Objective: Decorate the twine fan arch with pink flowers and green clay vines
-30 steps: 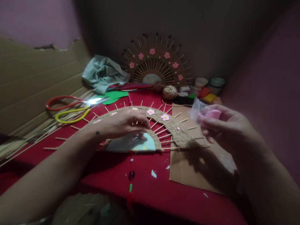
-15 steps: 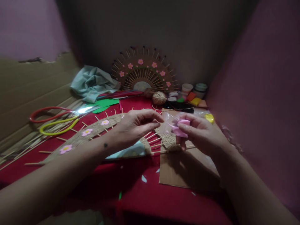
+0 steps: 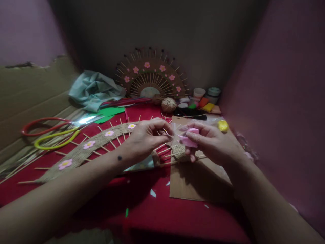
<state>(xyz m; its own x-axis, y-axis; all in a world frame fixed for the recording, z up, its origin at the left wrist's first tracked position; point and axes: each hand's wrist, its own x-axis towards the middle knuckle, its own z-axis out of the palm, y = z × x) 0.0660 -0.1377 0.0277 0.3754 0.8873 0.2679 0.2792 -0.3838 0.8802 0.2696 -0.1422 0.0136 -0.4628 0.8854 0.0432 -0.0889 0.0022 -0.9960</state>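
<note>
My right hand [image 3: 212,139] pinches a small clear plastic bag [image 3: 175,130] with a lump of pink clay [image 3: 192,138] showing at it. Close by on the left, my left hand [image 3: 148,137] has thumb and fingertips drawn together on the bag's near edge. Below both hands lies a half-round fan of woven twine and sticks [image 3: 100,140], decorated with pink flowers with yellow middles. My left forearm and hand hide part of it. Its right end rests over a cardboard sheet [image 3: 193,186].
Scissors [image 3: 50,134] with red and yellow handles lie at left beside green sheets [image 3: 109,113]. A finished-looking fan [image 3: 152,73] leans on the back wall. Before it are a twine ball [image 3: 169,105], coloured clay packets [image 3: 208,107] and cups [image 3: 199,93]. A yellow lump [image 3: 222,126] sits right.
My left fingertips have closed in on the bag's edge, where before they were held slightly apart beside it. My right hand keeps its hold. The whole view has shifted slightly.
</note>
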